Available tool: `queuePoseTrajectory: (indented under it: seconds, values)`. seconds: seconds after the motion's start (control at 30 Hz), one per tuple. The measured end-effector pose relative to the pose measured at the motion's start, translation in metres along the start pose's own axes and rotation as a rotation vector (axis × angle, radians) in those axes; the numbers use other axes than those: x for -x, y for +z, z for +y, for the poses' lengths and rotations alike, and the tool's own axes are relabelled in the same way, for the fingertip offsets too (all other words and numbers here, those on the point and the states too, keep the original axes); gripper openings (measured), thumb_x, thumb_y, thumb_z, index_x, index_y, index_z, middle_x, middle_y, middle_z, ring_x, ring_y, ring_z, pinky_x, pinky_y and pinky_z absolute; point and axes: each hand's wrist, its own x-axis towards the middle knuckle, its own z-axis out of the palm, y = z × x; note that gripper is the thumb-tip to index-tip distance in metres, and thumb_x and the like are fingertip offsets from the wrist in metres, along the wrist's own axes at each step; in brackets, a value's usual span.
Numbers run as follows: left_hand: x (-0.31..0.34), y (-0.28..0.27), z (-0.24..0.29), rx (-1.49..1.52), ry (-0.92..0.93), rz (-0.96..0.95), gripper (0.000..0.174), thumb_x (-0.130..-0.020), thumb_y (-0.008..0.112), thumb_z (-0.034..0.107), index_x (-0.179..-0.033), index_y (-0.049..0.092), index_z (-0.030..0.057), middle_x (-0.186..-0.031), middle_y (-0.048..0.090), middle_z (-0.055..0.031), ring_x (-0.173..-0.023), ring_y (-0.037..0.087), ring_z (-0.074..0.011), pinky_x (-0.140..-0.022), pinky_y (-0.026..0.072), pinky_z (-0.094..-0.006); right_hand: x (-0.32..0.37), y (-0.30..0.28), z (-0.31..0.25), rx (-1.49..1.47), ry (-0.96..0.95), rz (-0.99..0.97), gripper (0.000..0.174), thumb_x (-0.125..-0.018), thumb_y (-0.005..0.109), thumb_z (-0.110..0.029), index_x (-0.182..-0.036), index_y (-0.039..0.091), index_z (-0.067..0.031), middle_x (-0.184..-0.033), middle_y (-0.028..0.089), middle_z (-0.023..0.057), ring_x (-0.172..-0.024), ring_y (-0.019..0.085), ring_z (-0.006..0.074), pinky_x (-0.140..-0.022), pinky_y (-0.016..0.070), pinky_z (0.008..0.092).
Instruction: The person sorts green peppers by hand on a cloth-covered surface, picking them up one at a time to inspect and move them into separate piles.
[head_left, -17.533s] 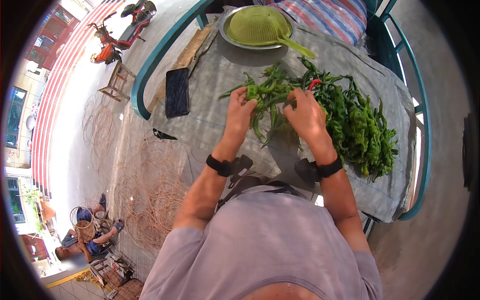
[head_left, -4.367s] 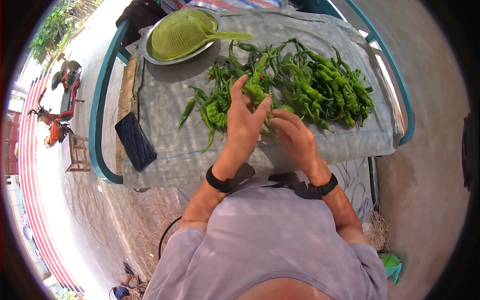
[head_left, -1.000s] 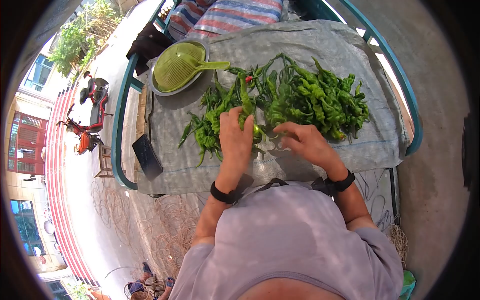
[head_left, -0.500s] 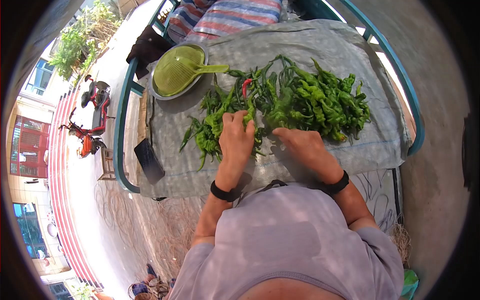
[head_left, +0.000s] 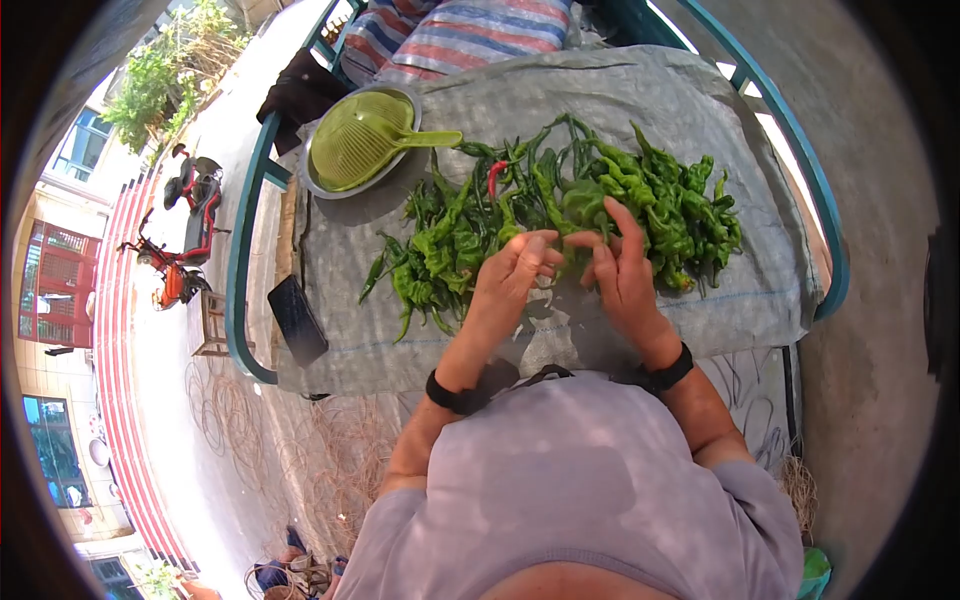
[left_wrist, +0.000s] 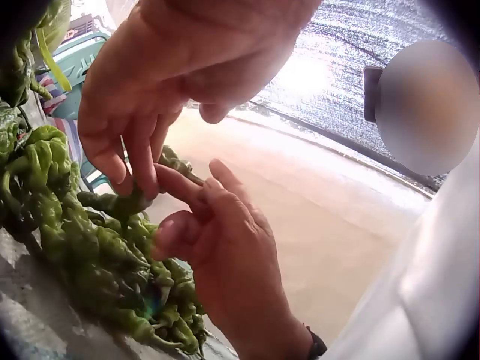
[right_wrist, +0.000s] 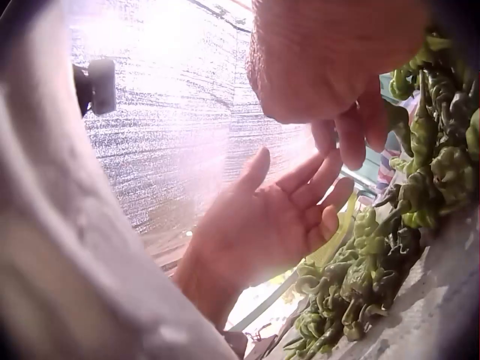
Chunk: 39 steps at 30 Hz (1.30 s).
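Observation:
Both hands meet over the front of a heap of green peppers. My left hand (head_left: pixel 512 272) has its fingers stretched to the right, and the right wrist view shows its palm (right_wrist: pixel 259 221) bare with the thumb apart. Opposite it, my right hand (head_left: pixel 628 280) has loosely bent fingers and a raised index finger. The fingertips of the two hands come together in the left wrist view, with no pepper visible in either grasp. Green peppers lie as a smaller pile (head_left: pixel 435 250) on the left and a larger one (head_left: pixel 665 205) on the right. One red pepper (head_left: pixel 494 178) lies between them.
A grey woven sheet (head_left: pixel 700 325) covers the table, framed by teal rails (head_left: pixel 790 150). A green colander (head_left: pixel 355 140) sits upside down in a metal basin (head_left: pixel 322 188) at the back left. A phone (head_left: pixel 297 318) lies near the left edge, and a striped bag (head_left: pixel 480 35) behind.
Over the last second the left hand has come off the left pile and turned right. The right hand has lifted its index finger. Earlier, the left hand held a green pepper; the red pepper now shows fully.

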Motion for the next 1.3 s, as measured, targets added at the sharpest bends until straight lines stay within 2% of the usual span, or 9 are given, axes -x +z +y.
queuePoseTrajectory:
  seconds: [0.17,0.27,0.5,0.6,0.77,0.9,1.1,1.2,1.3]
  values:
    - [0.000,-0.001,-0.010,0.260,-0.122,0.014,0.076,-0.105,0.034,0.058,-0.135,0.052,-0.0100,-0.122,0.064,-0.0132,-0.113,0.060,-0.0221,-0.102,0.0447,-0.0363,0.003,0.006,0.007,0.281,-0.228,-0.134,0.065,-0.095,0.060,-0.007,-0.152,0.029,-0.0062,-0.098,0.073,0.0154,-0.069,0.069,0.0340,-0.060,0.0547,0.0414]
    - [0.000,-0.006,-0.022,0.113,-0.168,0.021,0.073,-0.105,0.034,0.058,-0.134,0.052,-0.0065,-0.120,0.064,-0.0127,-0.113,0.059,-0.0222,-0.103,0.0441,-0.0358,0.006,0.007,0.002,0.339,-0.178,-0.271,0.065,-0.094,0.061,-0.008,-0.152,0.031,-0.0079,-0.090,0.071,0.0158,-0.069,0.069,0.0346,-0.059,0.0548,0.0431]
    - [-0.001,-0.004,-0.023,0.579,-0.140,-0.042,0.044,-0.104,0.050,0.035,-0.135,0.048,0.0034,-0.119,0.065,-0.0126,-0.104,0.064,-0.0207,-0.093,0.0501,-0.0359,0.005,0.003,-0.017,0.370,-0.313,-0.417,0.070,-0.090,0.066,-0.009,-0.152,0.033,-0.0111,-0.088,0.072,0.0119,-0.072,0.070,0.0311,-0.057,0.0550,0.0402]
    - [0.006,0.000,-0.002,0.572,-0.021,0.152,0.042,-0.101,0.059,0.023,-0.136,0.043,0.0063,-0.116,0.067,-0.0110,-0.096,0.066,-0.0185,-0.086,0.0527,-0.0320,0.008,-0.006,-0.027,0.188,-0.066,-0.348,0.066,-0.089,0.067,-0.009,-0.149,0.038,-0.0115,-0.095,0.072,0.0105,-0.072,0.070,0.0292,-0.060,0.0561,0.0391]
    - [0.011,-0.018,0.012,-0.208,0.090,0.439,0.039,-0.097,0.064,0.024,-0.131,0.052,0.0090,-0.102,0.067,-0.0113,-0.091,0.067,-0.0195,-0.076,0.0532,-0.0348,0.014,-0.007,-0.005,0.532,-0.107,-0.358,0.046,-0.085,0.067,-0.006,-0.130,0.058,-0.0139,-0.093,0.067,0.0085,-0.072,0.068,0.0297,-0.060,0.0552,0.0386]
    - [0.014,-0.019,0.007,-1.089,0.075,0.459,0.043,-0.088,0.072,0.023,-0.130,0.061,0.0173,-0.095,0.055,-0.0141,-0.086,0.064,-0.0336,-0.074,0.0530,-0.0416,0.018,0.006,0.009,0.695,-0.133,-0.409,0.032,-0.087,0.066,-0.010,-0.119,0.065,-0.0162,-0.091,0.062,0.0075,-0.072,0.068,0.0288,-0.060,0.0543,0.0404]
    - [0.019,-0.022,-0.019,-1.100,0.271,0.433,0.036,-0.088,0.072,0.021,-0.123,0.066,0.0122,-0.108,0.056,-0.0171,-0.086,0.063,-0.0326,-0.072,0.0512,-0.0439,0.015,0.004,0.015,0.489,-0.180,-0.161,0.021,-0.095,0.062,-0.011,-0.115,0.064,-0.0111,-0.091,0.067,0.0093,-0.066,0.066,0.0232,-0.056,0.0524,0.0352]
    - [0.018,-0.023,-0.020,-1.179,0.393,0.502,0.031,-0.090,0.070,0.018,-0.120,0.067,0.0092,-0.107,0.057,-0.0153,-0.083,0.063,-0.0298,-0.071,0.0511,-0.0414,0.015,-0.006,0.007,-0.002,0.314,-0.032,0.013,-0.102,0.057,-0.015,-0.109,0.064,-0.0082,-0.088,0.067,0.0047,-0.060,0.062,0.0113,-0.052,0.0476,0.0281]
    - [0.019,-0.013,-0.006,-0.815,0.240,0.431,0.027,-0.092,0.068,0.017,-0.117,0.067,0.0068,-0.100,0.061,-0.0132,-0.077,0.062,-0.0250,-0.069,0.0507,-0.0377,0.015,-0.013,0.006,-0.253,0.282,0.086,0.016,-0.106,0.049,-0.015,-0.113,0.059,-0.0049,-0.090,0.066,0.0031,-0.059,0.055,0.0057,-0.052,0.0448,0.0214]
